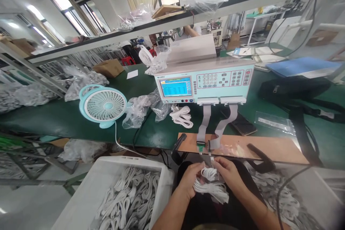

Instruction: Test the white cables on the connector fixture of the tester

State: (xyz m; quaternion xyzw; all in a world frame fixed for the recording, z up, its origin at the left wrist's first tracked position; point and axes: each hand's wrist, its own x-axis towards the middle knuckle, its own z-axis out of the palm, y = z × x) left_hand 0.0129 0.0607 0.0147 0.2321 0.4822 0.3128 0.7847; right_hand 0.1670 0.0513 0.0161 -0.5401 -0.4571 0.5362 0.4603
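A coiled white cable [211, 188] hangs in loops between my hands, over my lap. My left hand [190, 179] is closed around the left side of the coil. With thumb and fingers pinched, my right hand [228, 172] holds a white end of the same cable, close below a small connector at the board's front edge. Whether that end touches the connector I cannot tell. A green adapter board [201, 147] sits beside it. Grey ribbon cables [204, 124] run from there up to a light-blue cable tester [223, 79] with a lit screen.
A copper-coloured board [242, 147] is held by black clamps [261, 158] at the table edge. A white bin [88, 190] of coiled cables stands left; more cables lie at right. A blue fan [106, 106], another white cable [182, 116] and a phone [244, 124] rest on the table.
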